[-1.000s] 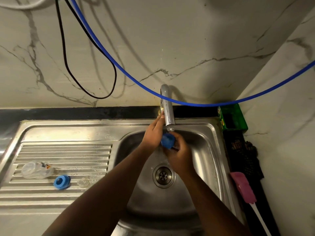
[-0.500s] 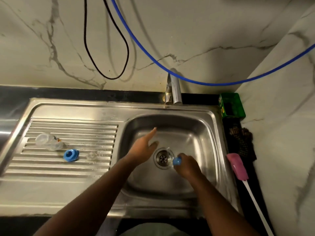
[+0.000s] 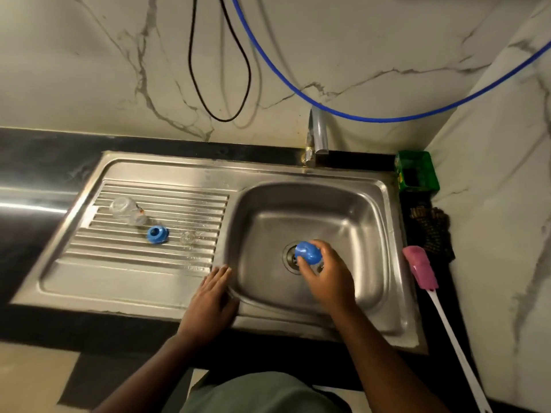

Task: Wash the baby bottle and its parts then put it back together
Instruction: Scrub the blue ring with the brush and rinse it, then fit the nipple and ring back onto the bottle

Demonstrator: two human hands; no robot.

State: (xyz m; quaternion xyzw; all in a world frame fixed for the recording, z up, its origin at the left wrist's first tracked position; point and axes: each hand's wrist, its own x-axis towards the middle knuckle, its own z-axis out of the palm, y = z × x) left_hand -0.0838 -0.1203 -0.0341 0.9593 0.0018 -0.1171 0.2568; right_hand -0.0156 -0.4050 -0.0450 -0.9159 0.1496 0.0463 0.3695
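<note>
The steel sink (image 3: 167, 281) filled the view — ribbed drainboard on the left, deep basin (image 3: 351, 222) on the right, dark counter (image 3: 35, 162) framing it. No water could be seen falling from the tap (image 3: 319, 131) at the back rim.

On the drainboard the clear bottle body (image 3: 126, 210) lay on its side, the blue collar ring (image 3: 157, 234) just beside it, and a small clear piece (image 3: 187, 237), likely the teat, near that. All three lay apart, so by the look of it the washing was well along and reassembly not yet begun.

The right hand (image 3: 329, 277) hung over the drain (image 3: 293, 257), fingers curled snugly round the blue cap (image 3: 308, 252); it looked like the last part in the wash. The left hand (image 3: 210, 299) lay flat and empty, fingers spread out straight, on the ledge between drainboard and basin.

What was left, as I judged it: set the cap down or carry it across, then stack teat into ring, ring onto bottle, cap on top.

Room to move? Plenty over the basin, and the near half of the drainboard was bare steel. The tight spots were on the right, where the pink-headed bottle brush (image 3: 420, 266) lay along the counter close to the basin rim, with a dark cloth (image 3: 430, 228) and green holder (image 3: 417, 171) behind it — and overhead, a blue hose (image 3: 372, 117) sagging just above the tap.
</note>
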